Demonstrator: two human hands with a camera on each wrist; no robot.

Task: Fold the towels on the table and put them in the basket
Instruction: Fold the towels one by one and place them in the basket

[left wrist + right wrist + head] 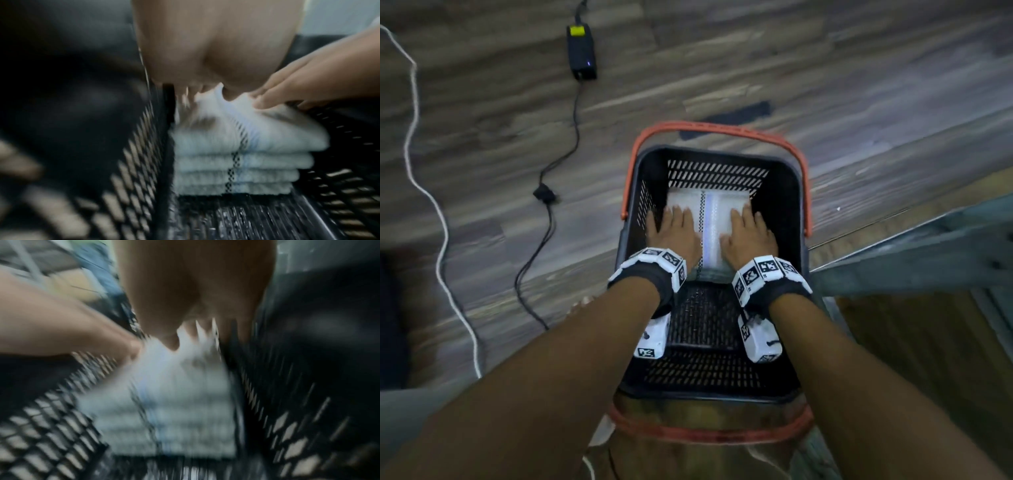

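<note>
- Basket [787,192]: one black plastic basket with perforated walls and floor, standing on the wood-pattern floor [722,68]. It carries two orange handles, one folded down at the far rim [709,132] and one at the near rim [709,433].
- Towels [717,214]: one stack of folded white towels lies in the far half of the basket, against the far wall. The left wrist view shows four folded layers [236,164], each crossed by one checkered black band beside one pale blue stripe.
- My left hand [676,233]: flat on the left part of the top towel, palm down, fingers straight and pointing away from me; it grips nothing. My thumb lies out to the left, by the left wall.
- My right hand [748,236]: flat on the right part of the same towel, palm down, fingers straight and slightly spread; it grips nothing.
- The two hands rest side by side, apart, with the striped band between them.
- Wrist bands: two, one per wrist, each set with black-and-white square markers [654,263].
- Floor, far left: one black power adapter [581,51] with a yellow label and a black cable, and one white cord [424,192].
- Right wrist view: heavily blurred; the count of layers cannot be read there.
</note>
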